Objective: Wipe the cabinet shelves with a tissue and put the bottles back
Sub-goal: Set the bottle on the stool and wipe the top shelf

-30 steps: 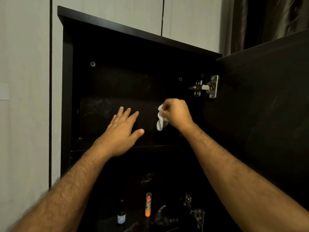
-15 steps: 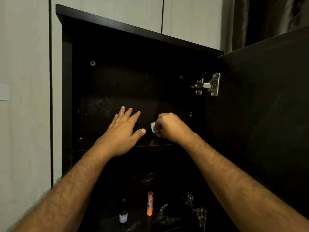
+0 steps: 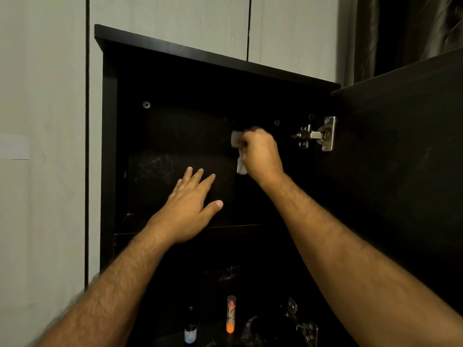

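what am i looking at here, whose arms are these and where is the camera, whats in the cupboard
There is no machine here. A person wears one wide-angle camera on the head, so you see their own two bare arms reaching forward, as if through their eyes.

In front is a dark brown wooden wall cabinet with its door swung open to the right on a shiny metal hinge.

The right hand is closed around a crumpled white tissue, pressed against the cabinet's dark back wall. The left hand is open, fingers spread, holding nothing, in front of the upper shelf.

Lower down, on a shelf that is too dark to see well, stand a small dark bottle with a pale label and, to its right, a slim clear tube with orange contents. Pale dusty smears show near them.
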{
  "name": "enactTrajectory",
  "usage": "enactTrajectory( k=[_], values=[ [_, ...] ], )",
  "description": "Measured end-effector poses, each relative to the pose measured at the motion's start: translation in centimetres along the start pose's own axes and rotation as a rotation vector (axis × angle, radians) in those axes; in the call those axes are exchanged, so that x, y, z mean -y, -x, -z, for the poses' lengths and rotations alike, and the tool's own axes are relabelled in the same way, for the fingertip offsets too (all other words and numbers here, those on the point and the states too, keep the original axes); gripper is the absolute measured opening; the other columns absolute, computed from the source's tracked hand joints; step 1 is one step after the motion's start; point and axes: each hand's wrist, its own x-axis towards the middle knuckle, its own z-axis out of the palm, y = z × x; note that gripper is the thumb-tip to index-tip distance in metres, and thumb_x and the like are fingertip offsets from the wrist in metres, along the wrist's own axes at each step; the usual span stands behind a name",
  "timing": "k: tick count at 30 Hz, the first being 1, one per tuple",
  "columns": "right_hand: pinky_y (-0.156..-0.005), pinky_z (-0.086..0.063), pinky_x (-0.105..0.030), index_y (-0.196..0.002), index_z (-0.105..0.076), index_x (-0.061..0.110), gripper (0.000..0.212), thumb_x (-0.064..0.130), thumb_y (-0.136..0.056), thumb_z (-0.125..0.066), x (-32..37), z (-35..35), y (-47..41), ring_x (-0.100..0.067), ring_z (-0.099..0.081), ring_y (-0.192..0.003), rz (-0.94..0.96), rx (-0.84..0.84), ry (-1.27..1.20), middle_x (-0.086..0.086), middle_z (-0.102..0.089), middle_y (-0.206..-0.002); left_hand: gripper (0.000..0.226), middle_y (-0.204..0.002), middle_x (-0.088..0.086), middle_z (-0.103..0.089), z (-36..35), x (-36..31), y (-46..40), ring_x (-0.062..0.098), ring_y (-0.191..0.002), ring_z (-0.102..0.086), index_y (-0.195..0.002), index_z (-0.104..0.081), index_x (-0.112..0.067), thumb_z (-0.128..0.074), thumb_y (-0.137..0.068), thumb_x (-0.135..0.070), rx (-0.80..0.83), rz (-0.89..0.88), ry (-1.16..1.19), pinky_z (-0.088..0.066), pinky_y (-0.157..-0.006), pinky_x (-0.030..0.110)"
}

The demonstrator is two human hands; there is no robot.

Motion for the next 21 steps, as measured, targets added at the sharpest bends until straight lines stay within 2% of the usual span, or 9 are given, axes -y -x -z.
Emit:
enactTrajectory(
  k=[2, 5, 6, 8, 10, 13, 15, 18, 21],
  values=[
    [-0.080, -0.050, -0.029, -0.096, -0.068, 0.011, 0.013, 0.005, -0.089, -0.059, 0.4, -0.6, 2.8, -0.021, -0.060, -0.095, 0.004, 0.150, 0.060, -0.007, -0.060, -0.104, 0.067, -0.162, -0.002, 0.007, 0.0, 0.0, -0.1, 0.012, -0.145, 0.021, -0.154, -0.007, -0.028, -0.043, -0.099, -0.045, 0.007, 0.002, 0.000, 0.009, -0.111, 0.030],
    [-0.081, -0.054, -0.032, -0.095, -0.070, 0.017, 0.013, 0.012, -0.084, -0.071, 0.4, -0.9, 6.0, -0.019, -0.064, -0.095, -0.059, 0.476, 0.062, -0.001, -0.066, -0.099, 0.068, -0.162, -0.002, 0.007, -0.1, 0.0, -0.1, 0.012, -0.145, 0.021, -0.154, -0.007, -0.028, -0.043, -0.099, -0.045, -0.001, 0.002, -0.003, 0.009, -0.112, 0.030],
    [-0.080, -0.055, -0.034, -0.095, -0.070, 0.020, 0.014, 0.015, -0.083, -0.072, 0.4, -0.9, 6.2, -0.018, -0.065, -0.094, -0.083, 0.516, 0.100, 0.001, -0.067, -0.098, 0.068, -0.162, -0.002, 0.007, -0.1, 0.0, -0.1, 0.012, -0.145, 0.020, -0.154, -0.008, -0.028, -0.043, -0.099, -0.045, -0.005, 0.003, -0.005, 0.009, -0.112, 0.030],
    [-0.079, -0.056, -0.036, -0.093, -0.070, 0.025, 0.013, 0.020, -0.082, -0.073, 0.2, -0.4, 5.3, -0.018, -0.066, -0.094, -0.114, 0.458, 0.159, 0.003, -0.068, -0.097, 0.068, -0.162, -0.002, 0.007, -0.2, 0.1, -0.2, 0.012, -0.145, 0.020, -0.154, -0.008, -0.028, -0.043, -0.099, -0.045, -0.010, 0.002, -0.005, 0.010, -0.111, 0.029],
    [-0.077, -0.054, -0.035, -0.095, -0.071, 0.026, 0.011, 0.024, -0.085, -0.069, -0.2, 0.4, 3.5, -0.023, -0.066, -0.095, -0.145, 0.292, 0.126, 0.000, -0.069, -0.098, 0.068, -0.162, -0.003, 0.007, -0.2, 0.2, -0.2, 0.011, -0.145, 0.021, -0.154, -0.008, -0.028, -0.043, -0.099, -0.045, -0.009, -0.001, 0.003, 0.010, -0.110, 0.028],
    [-0.077, -0.049, -0.034, -0.105, -0.071, 0.024, 0.019, 0.020, -0.090, -0.061, -0.7, 2.2, -0.1, -0.026, -0.064, -0.101, -0.201, 0.072, 0.027, -0.004, -0.068, -0.107, 0.067, -0.162, -0.003, 0.007, -0.2, 0.3, -0.1, 0.011, -0.145, 0.021, -0.154, -0.007, -0.028, -0.042, -0.099, -0.046, -0.016, -0.009, 0.002, 0.010, -0.110, 0.028],
    [-0.079, -0.051, -0.033, -0.110, -0.070, 0.021, 0.022, 0.016, -0.089, -0.064, -1.1, 2.7, -2.4, -0.025, -0.063, -0.102, -0.222, 0.026, 0.010, -0.006, -0.067, -0.110, 0.067, -0.162, -0.002, 0.007, -0.2, 0.3, -0.1, 0.012, -0.145, 0.021, -0.154, -0.007, -0.028, -0.042, -0.099, -0.046, -0.021, -0.013, 0.000, 0.011, -0.110, 0.028],
    [-0.080, -0.045, -0.024, -0.120, -0.065, 0.019, 0.031, 0.010, -0.091, -0.061, -1.2, 2.2, -4.5, -0.023, -0.061, -0.106, -0.201, -0.058, 0.010, -0.006, -0.064, -0.117, 0.067, -0.162, -0.002, 0.007, -0.2, 0.2, 0.0, 0.012, -0.145, 0.022, -0.154, -0.007, -0.027, -0.042, -0.099, -0.045, -0.022, -0.016, 0.000, 0.011, -0.109, 0.027],
    [-0.088, -0.048, -0.024, -0.126, -0.062, 0.017, 0.036, 0.005, -0.093, -0.055, -0.9, 1.1, -4.6, -0.020, -0.059, -0.111, -0.169, -0.155, -0.018, -0.005, -0.062, -0.123, 0.067, -0.162, -0.001, 0.007, -0.1, 0.2, 0.0, 0.013, -0.145, 0.022, -0.154, -0.007, -0.026, -0.042, -0.100, -0.045, -0.016, -0.018, -0.003, 0.011, -0.109, 0.028]
  ],
)
